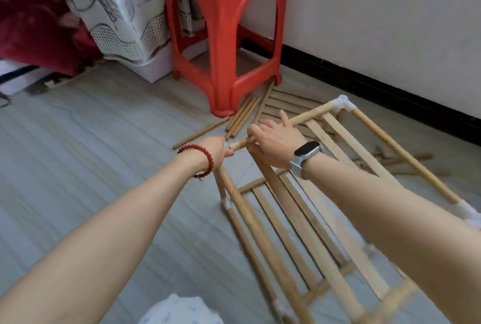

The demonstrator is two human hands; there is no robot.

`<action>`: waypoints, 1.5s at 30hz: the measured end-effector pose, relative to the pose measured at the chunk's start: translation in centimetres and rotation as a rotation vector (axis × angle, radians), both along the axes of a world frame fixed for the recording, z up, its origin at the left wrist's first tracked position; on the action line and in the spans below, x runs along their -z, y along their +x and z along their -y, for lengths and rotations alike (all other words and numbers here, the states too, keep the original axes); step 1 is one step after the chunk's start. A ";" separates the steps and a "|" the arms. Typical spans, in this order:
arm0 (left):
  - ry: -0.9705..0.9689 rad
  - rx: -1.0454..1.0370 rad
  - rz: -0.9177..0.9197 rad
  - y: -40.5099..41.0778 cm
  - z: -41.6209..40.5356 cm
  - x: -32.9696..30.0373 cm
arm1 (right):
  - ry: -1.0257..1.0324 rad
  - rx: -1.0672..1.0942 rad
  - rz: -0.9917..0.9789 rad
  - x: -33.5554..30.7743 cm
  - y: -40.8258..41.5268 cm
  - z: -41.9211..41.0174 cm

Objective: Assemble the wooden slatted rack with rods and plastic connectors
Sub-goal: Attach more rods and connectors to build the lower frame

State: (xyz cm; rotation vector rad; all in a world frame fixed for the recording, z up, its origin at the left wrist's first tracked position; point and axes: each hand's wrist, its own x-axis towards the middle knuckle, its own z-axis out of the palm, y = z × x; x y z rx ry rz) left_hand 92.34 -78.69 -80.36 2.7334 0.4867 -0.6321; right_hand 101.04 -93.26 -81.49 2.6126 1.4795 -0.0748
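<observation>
At near end of top rod [299, 118]: left hand [216, 150] curled round something white, likely connector, mostly hidden. Right hand [276, 142] gripping rod just beside it. Rack [299, 222] half built, tilted on floor under both hands. Step judged: capping rod end. Next: push straight, rod steadied. Spare rods [242, 115] beyond grip, by red stool [223, 37].

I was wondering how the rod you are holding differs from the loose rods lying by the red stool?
The held rod is lifted off the floor, with both the left hand and right hand on its near end; the loose rods lie flat, untouched. The held rod's far end sits in a white connector; the loose rods show bare ends. Both are round, light wood.
</observation>
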 end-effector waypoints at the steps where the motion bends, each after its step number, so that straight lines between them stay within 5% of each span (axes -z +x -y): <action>1: 0.008 -0.030 0.017 0.9 -0.3 -0.1 | -0.003 0.006 -0.045 0.1 0.9 -0.4; 6: -0.046 -0.058 0.181 2.8 0.1 1.5 | 0.066 0.039 -0.192 1.3 3.8 0.2; 12: -0.063 -0.032 0.267 3.4 0.9 2.8 | 0.268 0.068 -0.077 2.8 3.9 1.7; 19: -0.076 -0.017 0.402 3.6 1.2 3.0 | 0.278 0.039 -0.026 2.8 3.9 2.5; 28: -0.014 -0.051 0.356 4.2 1.4 3.3 | 0.252 0.055 -0.030 2.8 4.1 2.1; 37: -0.654 -0.788 0.626 5.1 2.9 3.3 | 0.253 0.198 -0.068 2.8 4.3 2.3; 42: -0.522 -0.870 0.346 7.8 2.9 3.1 | 0.266 0.246 -0.036 3.2 4.4 3.3; 45: -0.499 -0.802 0.370 8.7 3.1 3.4 | 0.249 0.242 -0.018 3.3 4.8 3.8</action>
